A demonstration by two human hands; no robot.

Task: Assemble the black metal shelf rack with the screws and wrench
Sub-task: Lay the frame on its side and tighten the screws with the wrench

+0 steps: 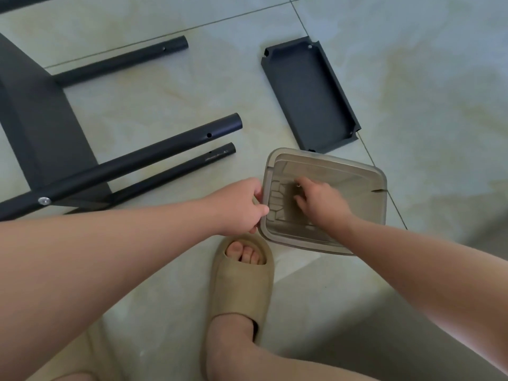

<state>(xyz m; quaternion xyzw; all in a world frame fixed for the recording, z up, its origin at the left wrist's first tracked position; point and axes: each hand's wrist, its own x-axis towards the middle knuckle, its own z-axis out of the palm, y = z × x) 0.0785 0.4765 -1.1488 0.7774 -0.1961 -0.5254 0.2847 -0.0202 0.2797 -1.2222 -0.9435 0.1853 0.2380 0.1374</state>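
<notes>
Reaching inside the translucent plastic box, the right hand curls its fingers; whether they pinch a screw I cannot tell. The left hand grips the box rim, with the rack tubes lying further left.

Head-worn, steeply down onto floor

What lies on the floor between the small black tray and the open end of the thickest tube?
Nothing lies there. The head view shows only bare floor tile between the small black tray and the end of the thickest tube.
</notes>
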